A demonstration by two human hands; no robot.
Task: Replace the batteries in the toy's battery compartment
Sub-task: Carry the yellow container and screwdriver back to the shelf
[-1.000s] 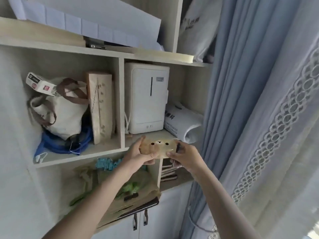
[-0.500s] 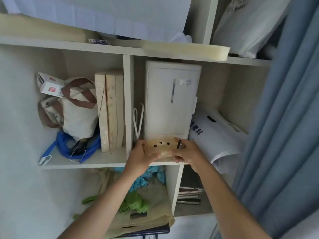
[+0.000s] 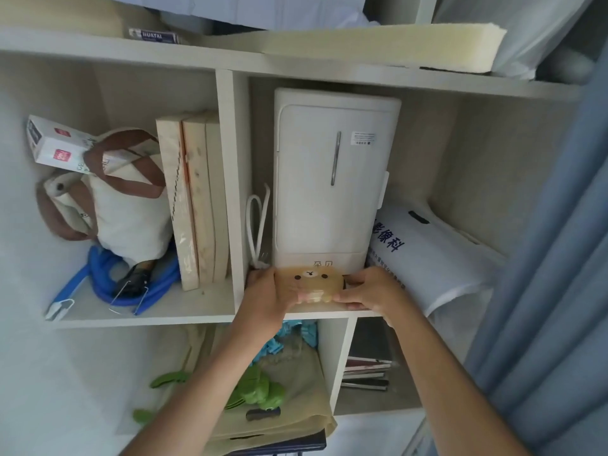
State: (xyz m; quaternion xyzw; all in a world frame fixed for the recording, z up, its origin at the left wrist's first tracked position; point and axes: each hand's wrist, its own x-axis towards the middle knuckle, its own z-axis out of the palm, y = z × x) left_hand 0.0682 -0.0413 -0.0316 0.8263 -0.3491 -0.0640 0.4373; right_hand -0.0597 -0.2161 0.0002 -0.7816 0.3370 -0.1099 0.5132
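Note:
A small tan toy (image 3: pixel 312 283) with a bear face on top sits at the front edge of the middle shelf (image 3: pixel 184 315), just in front of a tall white appliance (image 3: pixel 332 179). My left hand (image 3: pixel 266 296) grips the toy's left side and my right hand (image 3: pixel 371 289) grips its right side. A thin dark object shows between my right fingers and the toy, too small to identify. The battery compartment and any batteries are hidden.
A white cable (image 3: pixel 258 225) hangs left of the appliance, and a white bag with blue print (image 3: pixel 424 255) lies to its right. Wooden boards (image 3: pixel 194 199), a canvas bag (image 3: pixel 121 192) and blue cord (image 3: pixel 108 278) fill the left cubby. A blue curtain (image 3: pixel 552 258) hangs at right.
My view has swung left and closer to the shelves. Both hands have carried the toy forward to the shelf edge in front of the white appliance.

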